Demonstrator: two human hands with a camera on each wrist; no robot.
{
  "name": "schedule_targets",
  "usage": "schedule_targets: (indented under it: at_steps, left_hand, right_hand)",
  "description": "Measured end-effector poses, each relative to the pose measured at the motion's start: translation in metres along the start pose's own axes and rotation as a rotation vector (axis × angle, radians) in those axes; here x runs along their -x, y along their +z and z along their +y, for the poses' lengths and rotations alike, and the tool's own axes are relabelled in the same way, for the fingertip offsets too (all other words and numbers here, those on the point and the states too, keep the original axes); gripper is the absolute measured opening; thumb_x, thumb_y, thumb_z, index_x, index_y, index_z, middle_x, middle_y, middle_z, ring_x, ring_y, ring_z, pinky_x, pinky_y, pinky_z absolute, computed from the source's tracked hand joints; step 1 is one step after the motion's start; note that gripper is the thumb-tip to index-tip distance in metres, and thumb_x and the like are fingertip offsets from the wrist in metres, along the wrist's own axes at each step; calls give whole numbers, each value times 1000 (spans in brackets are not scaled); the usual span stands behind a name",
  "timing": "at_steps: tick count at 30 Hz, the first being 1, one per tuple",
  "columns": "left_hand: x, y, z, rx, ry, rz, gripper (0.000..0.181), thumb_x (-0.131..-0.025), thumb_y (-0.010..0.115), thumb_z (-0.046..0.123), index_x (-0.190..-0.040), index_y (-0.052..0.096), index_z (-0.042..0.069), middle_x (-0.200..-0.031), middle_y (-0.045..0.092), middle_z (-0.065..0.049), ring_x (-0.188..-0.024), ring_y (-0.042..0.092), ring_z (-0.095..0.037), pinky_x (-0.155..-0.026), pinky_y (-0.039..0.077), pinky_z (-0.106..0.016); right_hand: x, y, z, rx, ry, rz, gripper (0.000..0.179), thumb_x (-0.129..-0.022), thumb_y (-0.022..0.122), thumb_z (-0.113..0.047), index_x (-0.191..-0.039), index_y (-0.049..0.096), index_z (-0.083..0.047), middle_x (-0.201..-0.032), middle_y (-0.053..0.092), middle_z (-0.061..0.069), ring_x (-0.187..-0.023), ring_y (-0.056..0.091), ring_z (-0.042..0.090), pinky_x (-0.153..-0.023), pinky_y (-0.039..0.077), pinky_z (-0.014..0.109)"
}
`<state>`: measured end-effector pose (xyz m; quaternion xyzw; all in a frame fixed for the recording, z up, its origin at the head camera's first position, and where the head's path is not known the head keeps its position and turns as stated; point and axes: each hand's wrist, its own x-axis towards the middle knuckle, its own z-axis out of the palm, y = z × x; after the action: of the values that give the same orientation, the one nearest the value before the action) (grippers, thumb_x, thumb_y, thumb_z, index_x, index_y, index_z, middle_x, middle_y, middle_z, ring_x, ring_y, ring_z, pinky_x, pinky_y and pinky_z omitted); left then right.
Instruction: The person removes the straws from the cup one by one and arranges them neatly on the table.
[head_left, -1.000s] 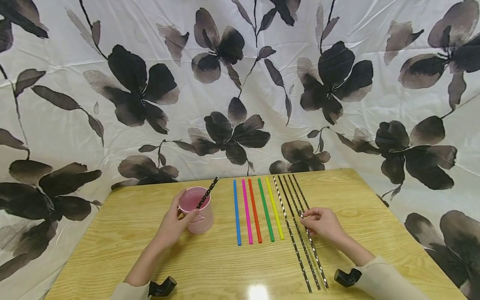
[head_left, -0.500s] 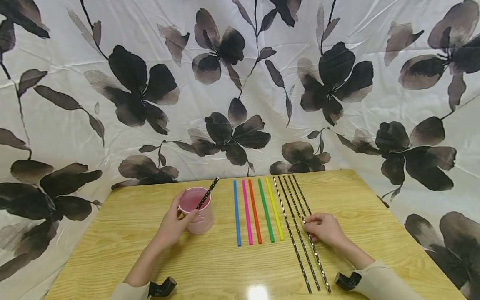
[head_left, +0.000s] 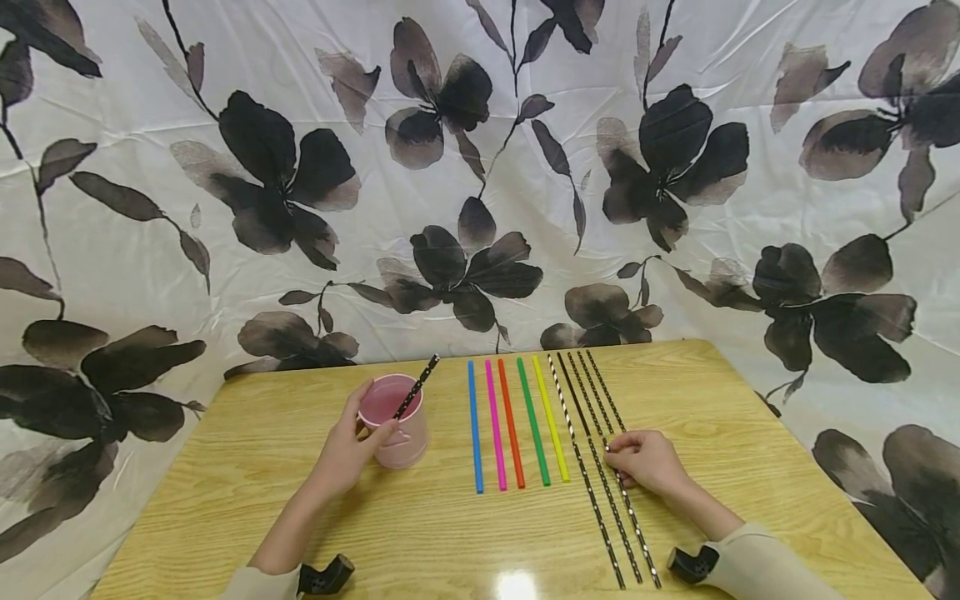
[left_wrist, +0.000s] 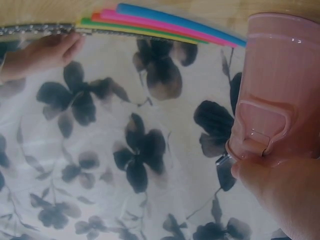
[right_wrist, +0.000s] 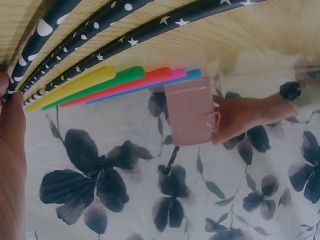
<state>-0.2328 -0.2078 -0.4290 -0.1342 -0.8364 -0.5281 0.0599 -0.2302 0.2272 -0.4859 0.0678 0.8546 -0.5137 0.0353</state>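
Observation:
My left hand grips a small pink bucket with a looped side handle, its thumb at the rim. Inside it leans a black straw with white dots, tilted to the right. On the right of the table, my right hand pinches the upper end of a black straw with large white dots. In the right wrist view, thumb and finger meet on this spotted straw. Beside it lie a finer-dotted straw and a star-patterned straw.
Blue, pink, red, green and yellow straws lie in a row mid-table. Several black patterned straws continue the row rightward, in a far and a near set. A floral cloth hangs behind the wooden table.
My right hand has shifted slightly toward me and to the right, and the spotted straw it pinches slid a little the same way. The left hand and bucket stay put.

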Motion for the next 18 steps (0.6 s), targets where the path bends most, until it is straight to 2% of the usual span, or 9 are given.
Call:
schedule_targets:
  at_steps: [7, 18]
  left_hand:
    - [-1, 0, -1, 23, 6, 0, 74, -84, 59, 29, -141, 15, 12, -135, 28, -21, -121, 30, -37, -94, 30, -50]
    - [-1, 0, -4, 5, -9, 1, 74, -84, 59, 31, -141, 15, 11, -134, 30, -22, -120, 33, -37, -93, 32, -49]
  right_hand:
    - [-1, 2, -1, 21, -7, 13, 16, -73, 71, -10, -85, 64, -2, -64, 60, 6, -50, 56, 18, -44, 50, 30]
    - [-1, 4, -2, 41, -19, 23, 14, -73, 70, -10, -84, 64, -3, -63, 59, 7, -48, 55, 18, -42, 48, 29]
